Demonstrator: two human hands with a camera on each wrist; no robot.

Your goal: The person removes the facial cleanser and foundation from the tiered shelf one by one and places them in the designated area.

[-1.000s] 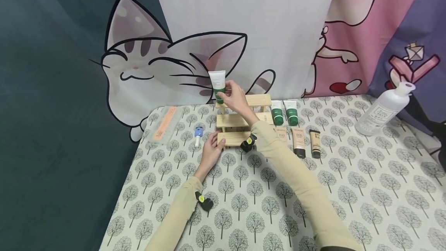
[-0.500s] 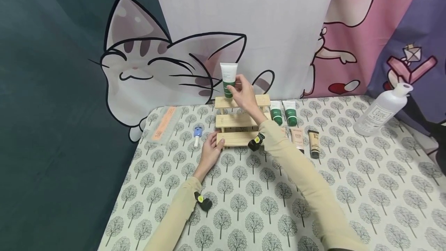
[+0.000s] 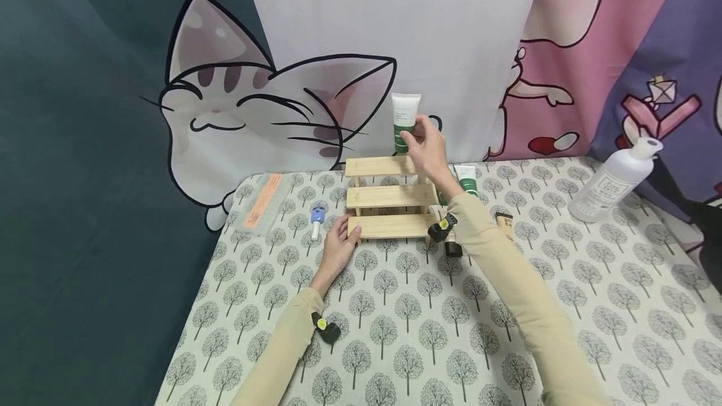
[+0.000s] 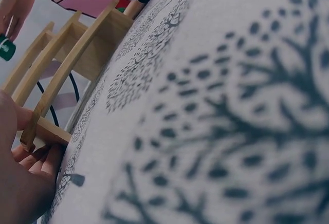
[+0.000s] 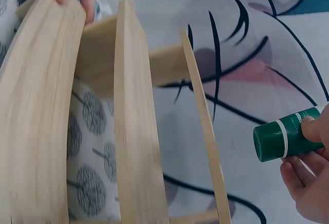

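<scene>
A three-tier wooden rack (image 3: 389, 196) stands on the tree-print tablecloth. My left hand (image 3: 337, 246) grips the left end of its lowest step; in the left wrist view that hand's thumb lies on the wood with other fingers (image 4: 49, 162) beneath. My right hand (image 3: 430, 149) pinches a white-and-green squeeze tube (image 3: 406, 111) near its green lower part. Cap down and nearly upright, the tube is over the right part of the top step. The right wrist view shows its green cap (image 5: 267, 143) apart from the wood.
Right of the rack lie another green-and-white tube (image 3: 467, 175), a black-capped tube (image 3: 453, 248) and a gold-and-black tube (image 3: 504, 224), partly hidden by my right arm. A white bottle (image 3: 612, 183) stands farther right. Leftward lie a small blue-and-white item (image 3: 318, 218) and a clear pack (image 3: 263, 202).
My right hand has carried the tube rightward and somewhat upward, from the left end of the top step to above its right part. My left hand keeps its grip on the rack.
</scene>
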